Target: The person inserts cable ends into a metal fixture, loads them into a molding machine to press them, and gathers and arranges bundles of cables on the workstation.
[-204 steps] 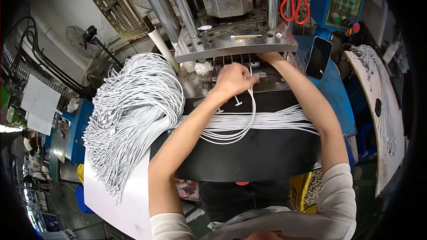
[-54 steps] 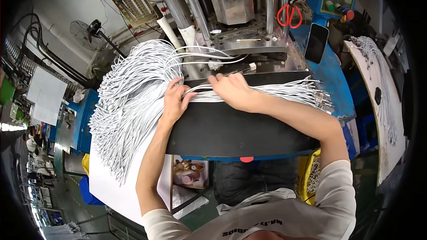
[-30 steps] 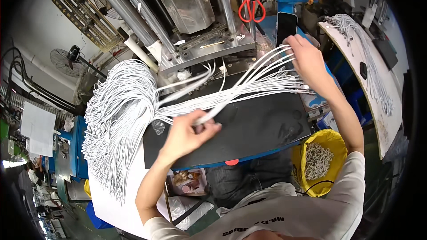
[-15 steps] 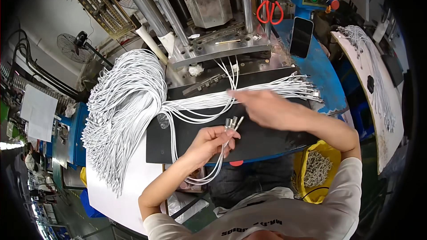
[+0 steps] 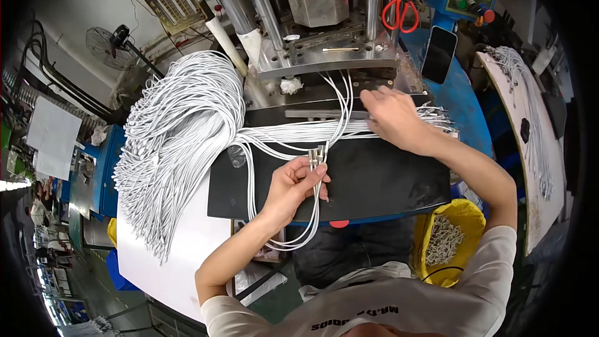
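Note:
My left hand, near the front of the black work surface, pinches several white cables just below their metal plugs. These plugs point up and away from me. Farther right, my right hand has its fingers curled at the right end of a grey metal bar, which lies crosswise before the press. Fingers and palm hide that end of the bar. Between my hands, a bundle of white cables runs across the surface, and a few cables rise into the press.
A large heap of white cables fills the left side. Red-handled scissors hang by the press column. A phone rests on the blue bench at right. Below right sits a yellow bag with small metal-coloured parts.
My right hand has moved away and to the right, up to the metal bar. That bar has turned from slanted to nearly level. My left hand still holds the cables, their plugs now more upright.

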`<state>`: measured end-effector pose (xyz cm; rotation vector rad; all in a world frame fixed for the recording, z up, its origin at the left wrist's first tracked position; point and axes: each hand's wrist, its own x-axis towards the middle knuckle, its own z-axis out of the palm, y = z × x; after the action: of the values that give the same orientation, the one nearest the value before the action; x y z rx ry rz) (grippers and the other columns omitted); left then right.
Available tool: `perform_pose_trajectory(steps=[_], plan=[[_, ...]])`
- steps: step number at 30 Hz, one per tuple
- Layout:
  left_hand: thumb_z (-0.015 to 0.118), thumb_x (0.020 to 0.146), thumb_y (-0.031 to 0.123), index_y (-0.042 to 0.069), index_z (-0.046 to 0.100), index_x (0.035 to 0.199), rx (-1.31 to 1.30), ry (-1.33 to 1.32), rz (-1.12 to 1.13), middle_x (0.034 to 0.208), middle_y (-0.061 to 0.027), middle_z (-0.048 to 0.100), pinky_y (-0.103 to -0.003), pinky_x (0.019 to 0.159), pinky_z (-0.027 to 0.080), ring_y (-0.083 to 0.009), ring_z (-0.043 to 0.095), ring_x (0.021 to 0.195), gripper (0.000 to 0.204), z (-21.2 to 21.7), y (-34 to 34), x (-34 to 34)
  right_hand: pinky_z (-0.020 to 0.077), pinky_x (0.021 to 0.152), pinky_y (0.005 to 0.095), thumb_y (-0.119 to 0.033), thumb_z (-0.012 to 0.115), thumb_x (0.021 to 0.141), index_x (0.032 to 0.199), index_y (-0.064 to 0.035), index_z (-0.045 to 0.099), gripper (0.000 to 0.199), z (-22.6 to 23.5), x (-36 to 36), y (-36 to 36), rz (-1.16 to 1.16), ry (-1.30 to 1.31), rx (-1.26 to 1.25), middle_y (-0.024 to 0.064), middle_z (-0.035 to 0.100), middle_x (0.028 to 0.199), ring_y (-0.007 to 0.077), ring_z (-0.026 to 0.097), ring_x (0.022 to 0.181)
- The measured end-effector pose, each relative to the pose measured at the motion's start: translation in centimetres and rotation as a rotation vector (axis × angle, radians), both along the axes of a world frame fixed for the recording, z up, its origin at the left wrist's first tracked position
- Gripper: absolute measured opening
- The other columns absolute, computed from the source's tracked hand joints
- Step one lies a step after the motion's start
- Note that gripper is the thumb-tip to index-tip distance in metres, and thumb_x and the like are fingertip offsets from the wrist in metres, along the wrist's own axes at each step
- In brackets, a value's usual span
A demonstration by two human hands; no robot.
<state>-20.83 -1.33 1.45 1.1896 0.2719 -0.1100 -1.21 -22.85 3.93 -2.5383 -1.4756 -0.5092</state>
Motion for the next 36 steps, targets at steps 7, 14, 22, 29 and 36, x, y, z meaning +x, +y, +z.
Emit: perform_pose_trajectory(steps=[7,14,22,29,36], plan=[[0.075,0.099,0.02,-0.001,0.069,0.093,-0.021,0.02,-0.027,0.083,-0.0053,0.07,-0.027,0.067,0.055,-0.0126,0.066,0.068,0.022,0.0,0.3,0.0,0.0537,0.067,0.0418,-0.016,0.077,0.082,0.115,0.004,0.057,0.043,4.4,-2.4,-4.2,-0.124,1.157,-0.145,0.0124,0.067,0.085,0.0261,0.07,0.079],[0.077,0.096,0.015,0.0,0.069,0.087,0.166,-0.036,-0.108,0.081,-0.0035,0.071,-0.025,0.066,0.053,-0.0104,0.067,0.069,0.019,-0.1,-0.7,-0.3,0.054,0.051,0.0313,-0.03,0.068,0.102,0.11,0.0035,0.062,0.035,2.9,-5.3,-0.4,-0.005,1.71,0.603,0.0118,0.07,0.083,0.0179,0.073,0.069],[0.078,0.094,0.008,0.0,0.071,0.083,0.249,-0.006,-0.133,0.075,-0.0049,0.072,-0.024,0.066,0.052,-0.009,0.067,0.067,0.015,-0.4,-1.4,-0.4,0.0453,0.04,0.0254,-0.035,0.059,0.108,0.102,0.0042,0.065,0.04,-0.1,-4.9,2.5,0.087,1.643,0.268,0.0082,0.065,0.073,0.0117,0.061,0.046],[0.079,0.093,0.008,-0.001,0.072,0.08,0.283,0.09,-0.167,0.077,-0.0059,0.073,-0.024,0.066,0.053,-0.0095,0.067,0.067,0.017,0.6,-1.1,-0.1,0.037,0.038,0.0234,-0.039,0.055,0.109,0.107,0.0018,0.067,0.043,0.7,-5.1,0.8,0.084,1.589,0.201,0.0042,0.062,0.064,0.0063,0.048,0.041],[0.079,0.093,0.011,-0.002,0.074,0.082,0.309,0.113,-0.199,0.077,-0.0058,0.072,-0.025,0.064,0.053,-0.0097,0.065,0.065,0.018,0.3,-1.1,-0.1,0.037,0.039,0.0224,-0.039,0.052,0.11,0.112,-0.0001,0.068,0.042,-0.5,-5.7,1.5,0.121,1.583,0.222,0.0032,0.062,0.064,0.0059,0.051,0.042]])
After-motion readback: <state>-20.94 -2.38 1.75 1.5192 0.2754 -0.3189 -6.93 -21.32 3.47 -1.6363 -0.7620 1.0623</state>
